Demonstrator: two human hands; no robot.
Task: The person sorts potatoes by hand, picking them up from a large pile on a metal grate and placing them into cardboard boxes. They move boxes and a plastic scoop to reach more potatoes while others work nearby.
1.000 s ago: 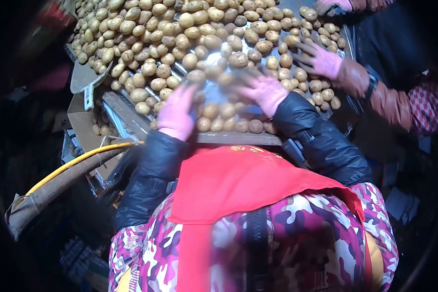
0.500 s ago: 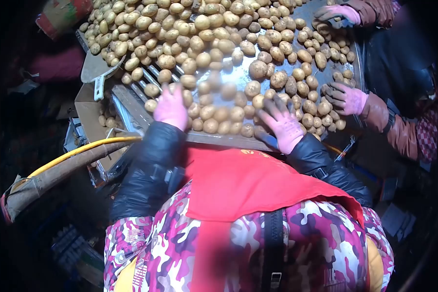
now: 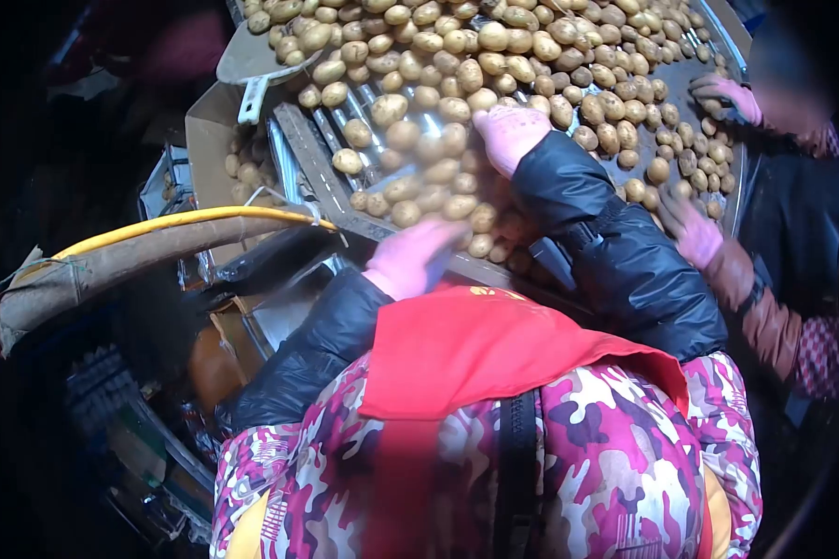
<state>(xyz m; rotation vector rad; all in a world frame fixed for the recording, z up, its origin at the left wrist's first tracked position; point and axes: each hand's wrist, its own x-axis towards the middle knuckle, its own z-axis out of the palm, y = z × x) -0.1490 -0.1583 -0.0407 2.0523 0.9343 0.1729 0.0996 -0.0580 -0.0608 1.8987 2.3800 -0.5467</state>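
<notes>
Many potatoes (image 3: 493, 36) lie heaped and scattered over a metal sorting table. My left hand (image 3: 412, 256), in a pink glove, is at the table's front edge beside the nearest potatoes. Its fingers stretch to the right and are partly blurred. My right hand (image 3: 513, 133), also in a pink glove, reaches farther in among the potatoes. Its fingers point down and are hidden behind the back of the hand, so I cannot see whether it holds a potato. Several potatoes between my hands look smeared by motion.
Metal bars (image 3: 357, 110) form a slatted part at the table's left. A grey scoop with a white handle (image 3: 252, 99) lies nearby, above a cardboard box (image 3: 211, 130). A yellow hose (image 3: 177, 217) juts out left. Another person's gloved hands (image 3: 732, 99) work at the right side.
My right hand has moved inward and farther up across the potatoes. My left hand has drawn back to the front edge. The view has shifted, and potatoes between my hands have moved.
</notes>
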